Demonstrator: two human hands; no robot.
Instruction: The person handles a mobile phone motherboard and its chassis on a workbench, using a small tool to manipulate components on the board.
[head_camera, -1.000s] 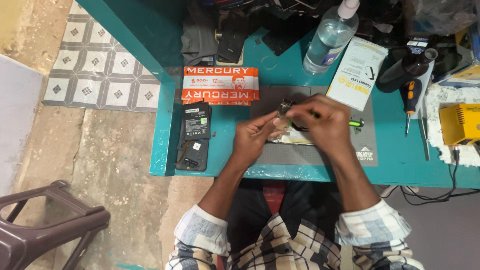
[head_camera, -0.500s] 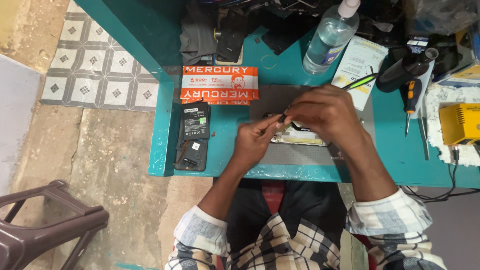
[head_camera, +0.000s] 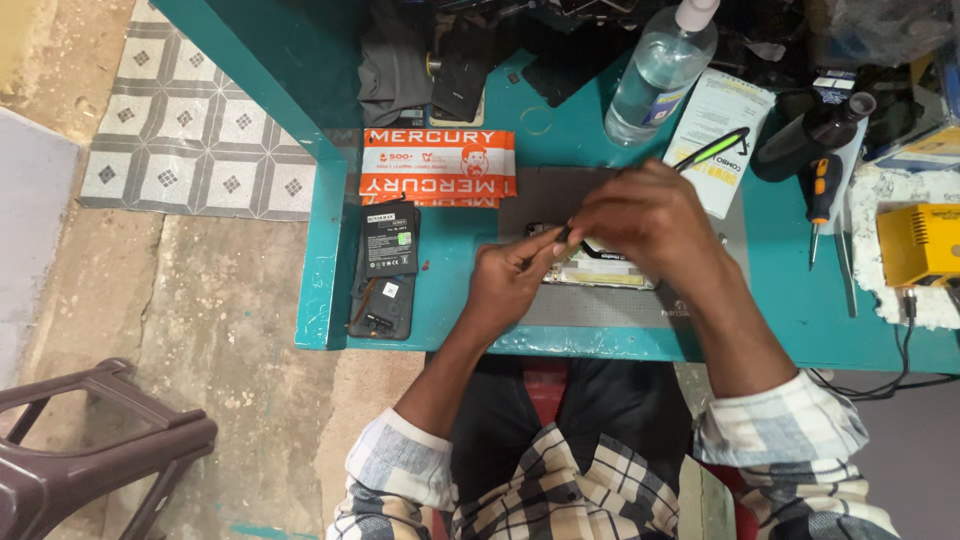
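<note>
An opened phone (head_camera: 600, 272) lies on a grey mat (head_camera: 600, 310) on the teal table (head_camera: 450, 300). My left hand (head_camera: 510, 285) pinches the phone's left end, fingers closed on it. Over the phone's middle, my right hand (head_camera: 650, 220) grips a thin tool with a green and black handle (head_camera: 715, 148). The handle sticks out up and to the right. Its dark tip (head_camera: 562, 236) reaches the phone right by my left fingertips. Most of the phone's upper side is hidden under my right hand.
A second black opened phone (head_camera: 385, 270) lies left of the mat below an orange and white box (head_camera: 437, 165). Further back stand a clear bottle (head_camera: 655, 75) and a white leaflet (head_camera: 720, 110). A screwdriver (head_camera: 822, 200) and yellow device (head_camera: 915, 245) lie right. A dark stool (head_camera: 90, 440) stands lower left.
My right hand has shifted up and right over the phone, swinging the green-handled tool from lying low at the right to pointing up and right. My left hand has stayed at the phone's left end.
</note>
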